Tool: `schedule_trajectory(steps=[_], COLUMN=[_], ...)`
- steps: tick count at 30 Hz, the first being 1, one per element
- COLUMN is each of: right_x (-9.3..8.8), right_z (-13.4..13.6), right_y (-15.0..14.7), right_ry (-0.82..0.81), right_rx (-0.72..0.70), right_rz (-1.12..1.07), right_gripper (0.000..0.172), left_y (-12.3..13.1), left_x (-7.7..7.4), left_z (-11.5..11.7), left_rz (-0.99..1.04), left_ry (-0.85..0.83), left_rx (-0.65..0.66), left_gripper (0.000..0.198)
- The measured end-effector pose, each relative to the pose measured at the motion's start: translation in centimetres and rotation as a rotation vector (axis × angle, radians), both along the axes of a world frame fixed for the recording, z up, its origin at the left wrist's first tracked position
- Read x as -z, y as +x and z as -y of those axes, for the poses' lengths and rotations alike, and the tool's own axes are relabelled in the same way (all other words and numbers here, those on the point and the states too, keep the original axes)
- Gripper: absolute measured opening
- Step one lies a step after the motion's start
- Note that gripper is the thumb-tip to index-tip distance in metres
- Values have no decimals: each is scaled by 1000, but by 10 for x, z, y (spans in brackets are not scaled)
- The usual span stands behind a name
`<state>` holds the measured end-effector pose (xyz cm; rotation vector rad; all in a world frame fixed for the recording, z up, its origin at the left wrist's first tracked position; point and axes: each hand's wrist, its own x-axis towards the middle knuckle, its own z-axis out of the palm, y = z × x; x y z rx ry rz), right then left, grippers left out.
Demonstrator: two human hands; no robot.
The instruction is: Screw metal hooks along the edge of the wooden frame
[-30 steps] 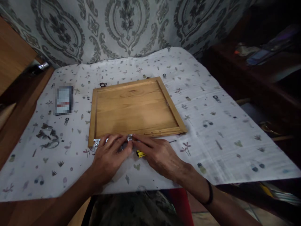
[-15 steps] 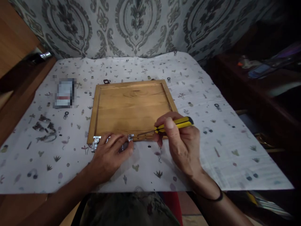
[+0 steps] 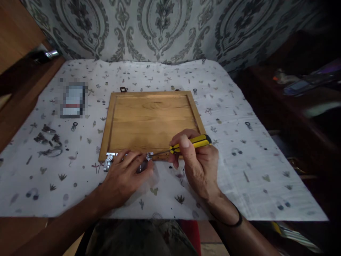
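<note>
A wooden panel [image 3: 151,121] with a raised frame lies flat on the table. Along its near edge sits a shiny metal fitting [image 3: 108,163], its middle covered by my left hand [image 3: 126,176]. The fingers of that hand press on the fitting and the panel edge, with the thumb on the near side. My right hand [image 3: 198,161] is closed round the handle of a yellow and black screwdriver [image 3: 198,141]. The thin shaft points left, and its tip is at the right end of the fitting; whether it touches a screw is too small to tell.
Loose metal pieces [image 3: 50,142] lie on the patterned tablecloth [image 3: 253,156] at left. Beyond them is a blurred-out box or packet [image 3: 73,101]. A dark buckle-like piece [image 3: 123,89] shows at the panel's far edge. A wooden cabinet [image 3: 18,28] borders the left side.
My right hand has moved the screwdriver left, bringing its tip from above the panel edge to the fitting's right end. My left hand stays on the fitting. The view has shifted slightly.
</note>
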<state>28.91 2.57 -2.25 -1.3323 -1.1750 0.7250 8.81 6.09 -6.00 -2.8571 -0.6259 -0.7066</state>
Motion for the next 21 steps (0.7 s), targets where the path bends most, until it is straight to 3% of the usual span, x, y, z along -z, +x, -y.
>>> schedule_trajectory(steps=[15,21], right_x=[3,-5], right_z=[-5,-6], right_y=[-1,-2], right_ry=[-11,-8], right_rx=[-40,-102], right_rz=[-17,36], right_gripper=[46,42], left_y=[0,1], left_x=[0,0], left_z=[-1,0], left_rz=[20,16], left_ry=[-4,-5], left_rx=[19,7], left_gripper=[19,20])
